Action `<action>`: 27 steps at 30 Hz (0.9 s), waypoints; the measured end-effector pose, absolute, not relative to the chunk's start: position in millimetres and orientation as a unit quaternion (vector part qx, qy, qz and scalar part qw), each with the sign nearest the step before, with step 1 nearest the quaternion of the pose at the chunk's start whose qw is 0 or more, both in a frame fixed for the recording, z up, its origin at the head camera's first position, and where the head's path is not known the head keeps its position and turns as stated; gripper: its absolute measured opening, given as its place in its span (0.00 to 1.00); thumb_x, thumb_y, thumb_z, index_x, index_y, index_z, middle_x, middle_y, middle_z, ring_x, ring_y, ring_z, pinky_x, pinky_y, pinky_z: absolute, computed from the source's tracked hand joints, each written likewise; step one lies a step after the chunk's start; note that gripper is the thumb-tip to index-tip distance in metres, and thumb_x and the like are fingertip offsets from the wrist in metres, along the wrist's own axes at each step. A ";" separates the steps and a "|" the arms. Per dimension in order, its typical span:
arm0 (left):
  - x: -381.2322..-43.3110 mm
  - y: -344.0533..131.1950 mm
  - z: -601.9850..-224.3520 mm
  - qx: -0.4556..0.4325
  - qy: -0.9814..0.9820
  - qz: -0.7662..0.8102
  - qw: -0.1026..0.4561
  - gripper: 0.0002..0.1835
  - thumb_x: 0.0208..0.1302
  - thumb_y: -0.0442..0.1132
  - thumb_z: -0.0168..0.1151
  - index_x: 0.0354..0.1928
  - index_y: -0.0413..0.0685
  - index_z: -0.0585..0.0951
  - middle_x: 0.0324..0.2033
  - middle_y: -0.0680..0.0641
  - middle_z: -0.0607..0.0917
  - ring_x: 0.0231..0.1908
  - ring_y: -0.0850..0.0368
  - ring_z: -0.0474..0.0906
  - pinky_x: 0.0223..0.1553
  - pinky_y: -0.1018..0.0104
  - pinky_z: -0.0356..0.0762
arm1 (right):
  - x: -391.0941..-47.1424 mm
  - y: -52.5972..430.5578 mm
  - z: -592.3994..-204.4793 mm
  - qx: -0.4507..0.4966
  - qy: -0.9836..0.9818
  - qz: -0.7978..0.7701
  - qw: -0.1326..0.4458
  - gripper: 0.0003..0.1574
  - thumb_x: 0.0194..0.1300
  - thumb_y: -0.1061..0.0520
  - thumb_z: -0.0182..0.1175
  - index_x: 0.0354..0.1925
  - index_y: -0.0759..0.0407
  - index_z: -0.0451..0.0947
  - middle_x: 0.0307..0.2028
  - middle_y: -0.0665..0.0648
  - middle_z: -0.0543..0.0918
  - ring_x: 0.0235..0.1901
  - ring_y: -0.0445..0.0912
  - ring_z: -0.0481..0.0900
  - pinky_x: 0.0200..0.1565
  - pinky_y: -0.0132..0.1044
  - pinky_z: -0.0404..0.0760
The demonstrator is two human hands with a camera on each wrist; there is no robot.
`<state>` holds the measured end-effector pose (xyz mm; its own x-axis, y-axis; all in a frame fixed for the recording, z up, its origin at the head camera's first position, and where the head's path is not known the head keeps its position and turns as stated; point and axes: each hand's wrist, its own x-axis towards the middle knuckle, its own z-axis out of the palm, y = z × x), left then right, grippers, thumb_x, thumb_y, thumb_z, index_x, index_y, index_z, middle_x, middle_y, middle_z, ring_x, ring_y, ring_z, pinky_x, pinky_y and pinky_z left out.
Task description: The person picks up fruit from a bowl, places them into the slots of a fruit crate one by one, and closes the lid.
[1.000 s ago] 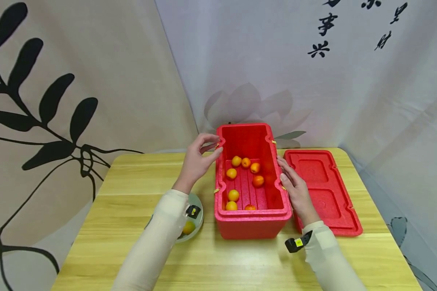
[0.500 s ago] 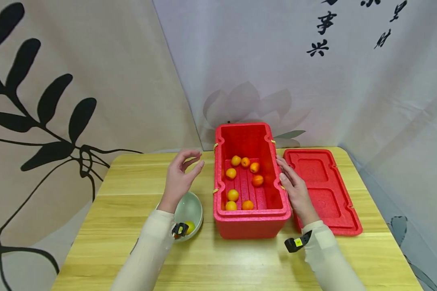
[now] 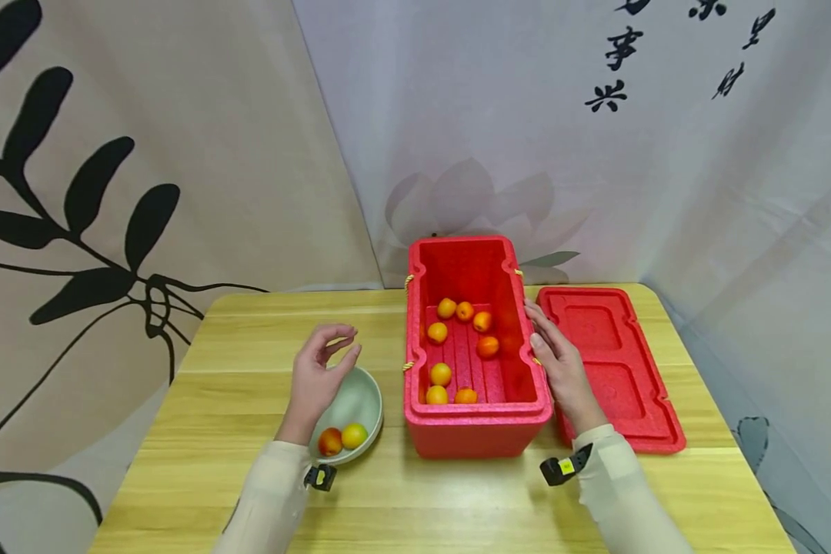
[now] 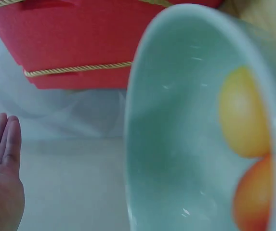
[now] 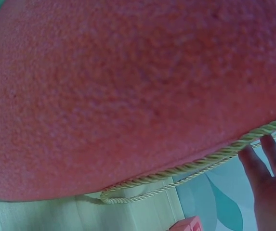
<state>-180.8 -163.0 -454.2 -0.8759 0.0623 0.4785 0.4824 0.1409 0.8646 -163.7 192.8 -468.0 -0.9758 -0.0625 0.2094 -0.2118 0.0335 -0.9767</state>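
Observation:
My left hand [image 3: 315, 388] is over the left part of a pale green bowl [image 3: 368, 392], fingers loosely bent and nothing in them. Inside the bowl lie a yellow fruit [image 3: 354, 435] and a red-orange fruit [image 3: 329, 442], both small and round. The left wrist view shows that bowl [image 4: 176, 120] up close. A lidless red foam box [image 3: 464, 435] stands to its right, with several small yellow and orange fruits [image 3: 487, 346] on its ribbed floor. My right hand [image 3: 564, 373] rests along the box's right side, fingers extended, near a gold cord [image 5: 195, 166].
A red lid [image 3: 616, 369] with recessed panels lies on the wooden table [image 3: 415, 512], right of the box. Behind the table's far edge hangs a pale printed curtain [image 3: 284, 154].
My left hand has drawn back from the box's left rim, moving left and toward me to the bowl. The right hand stays at the box.

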 end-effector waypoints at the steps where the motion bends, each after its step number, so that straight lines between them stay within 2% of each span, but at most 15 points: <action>1: -179.0 -164.5 -456.4 -0.184 -0.738 -0.627 0.167 0.15 0.56 0.15 0.63 0.46 0.19 0.75 0.44 0.26 0.76 0.48 0.31 0.75 0.52 0.44 0.75 | -163.4 192.7 -468.1 0.095 -0.717 0.689 0.054 0.31 0.77 0.59 0.48 0.73 0.61 0.59 0.73 0.54 0.59 0.70 0.50 0.57 0.57 0.31 0.73; 5: -171.1 -170.0 -463.8 -0.177 -0.755 -0.610 0.166 0.15 0.56 0.16 0.64 0.46 0.21 0.76 0.44 0.28 0.77 0.47 0.35 0.76 0.51 0.43 0.75 | -162.4 192.6 -468.1 0.093 -0.715 0.691 0.054 0.30 0.76 0.59 0.49 0.73 0.60 0.59 0.73 0.53 0.59 0.70 0.50 0.57 0.57 0.31 0.73; 11: -157.5 -177.6 -475.0 -0.168 -0.775 -0.592 0.145 0.16 0.55 0.16 0.64 0.46 0.22 0.76 0.45 0.29 0.78 0.47 0.34 0.75 0.51 0.41 0.75 | -163.6 192.7 -468.6 0.103 -0.709 0.695 0.059 0.30 0.76 0.61 0.48 0.73 0.61 0.60 0.73 0.54 0.59 0.71 0.50 0.57 0.58 0.31 0.72; 14: -151.3 -181.5 -480.3 -0.158 -0.793 -0.576 0.121 0.15 0.55 0.17 0.66 0.46 0.25 0.77 0.44 0.31 0.79 0.46 0.38 0.77 0.50 0.42 0.77 | -167.9 194.8 -477.8 0.101 -0.709 0.696 0.059 0.30 0.76 0.60 0.49 0.73 0.57 0.61 0.73 0.52 0.60 0.71 0.49 0.57 0.57 0.32 0.73; 17: -145.1 -184.8 -484.0 -0.138 -0.808 -0.565 0.089 0.14 0.56 0.19 0.66 0.45 0.28 0.78 0.43 0.32 0.79 0.44 0.36 0.79 0.48 0.42 0.78 | -173.0 198.1 -490.9 0.098 -0.709 0.696 0.060 0.30 0.76 0.57 0.50 0.73 0.51 0.62 0.73 0.49 0.60 0.71 0.49 0.57 0.56 0.33 0.75; 19: -141.3 -186.3 -485.8 -0.127 -0.813 -0.564 0.072 0.13 0.56 0.19 0.66 0.43 0.29 0.79 0.42 0.32 0.79 0.43 0.32 0.79 0.47 0.41 0.79 | -176.0 200.0 -498.2 0.096 -0.709 0.696 0.059 0.30 0.76 0.56 0.51 0.73 0.48 0.62 0.73 0.48 0.60 0.71 0.48 0.57 0.55 0.33 0.75; 23: -136.9 -187.7 -492.7 -0.125 -0.817 -0.561 0.050 0.12 0.55 0.17 0.66 0.41 0.28 0.79 0.41 0.28 0.79 0.43 0.27 0.78 0.47 0.39 0.78 | -173.2 198.3 -491.4 0.097 -0.709 0.696 0.059 0.31 0.76 0.59 0.49 0.74 0.53 0.61 0.73 0.50 0.59 0.70 0.49 0.57 0.55 0.32 0.75; 27: -139.2 -194.3 -513.5 -0.143 -0.825 -0.546 0.024 0.13 0.55 0.19 0.67 0.43 0.27 0.79 0.41 0.30 0.80 0.44 0.30 0.78 0.48 0.40 0.78 | -167.7 194.1 -477.4 0.105 -0.709 0.694 0.063 0.30 0.76 0.62 0.48 0.73 0.61 0.59 0.74 0.55 0.58 0.70 0.49 0.58 0.56 0.31 0.74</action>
